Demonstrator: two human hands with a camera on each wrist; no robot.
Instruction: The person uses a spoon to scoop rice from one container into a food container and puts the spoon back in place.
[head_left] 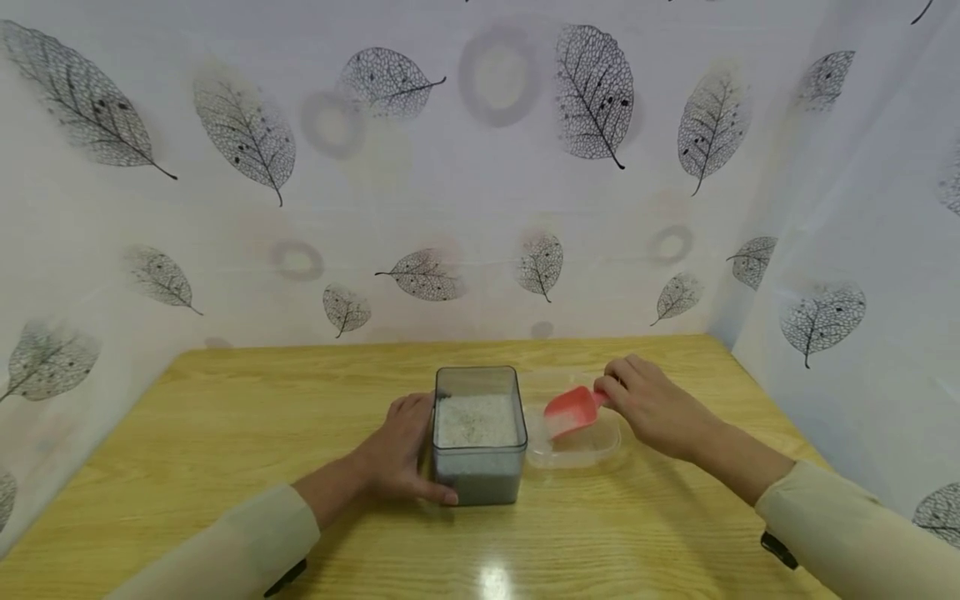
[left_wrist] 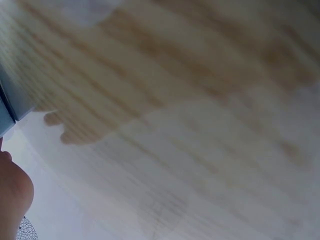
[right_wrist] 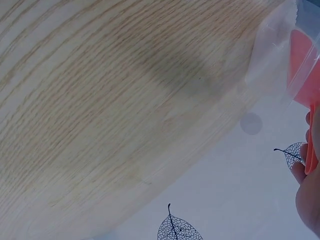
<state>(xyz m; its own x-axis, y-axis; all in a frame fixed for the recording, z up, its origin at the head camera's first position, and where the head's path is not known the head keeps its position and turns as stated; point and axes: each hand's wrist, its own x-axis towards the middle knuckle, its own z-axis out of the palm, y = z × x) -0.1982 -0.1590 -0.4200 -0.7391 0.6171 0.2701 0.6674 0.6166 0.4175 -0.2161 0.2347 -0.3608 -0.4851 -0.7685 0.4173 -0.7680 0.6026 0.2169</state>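
A grey see-through bin [head_left: 480, 477] stands upright, filled well up with a whitish grainy material [head_left: 476, 421] that resembles rice. My left hand [head_left: 396, 450] holds the bin's left side, thumb round the near corner and fingers along the wall. Pinched by its handle in my right hand [head_left: 656, 404] is a red scoop [head_left: 573, 410], tilted with its mouth to the left and down. Something whitish shows at the scoop's lip. Below the scoop sits a clear plastic tub [head_left: 577, 457], right beside the bin. In the right wrist view, the scoop [right_wrist: 302, 75] partly shows behind clear plastic.
Another clear plastic piece [head_left: 551, 379] lies behind the tub. All of it rests on a wood-grain table [head_left: 285, 408]. A pale leaf-print curtain [head_left: 480, 192] hangs along the table's back and sides.
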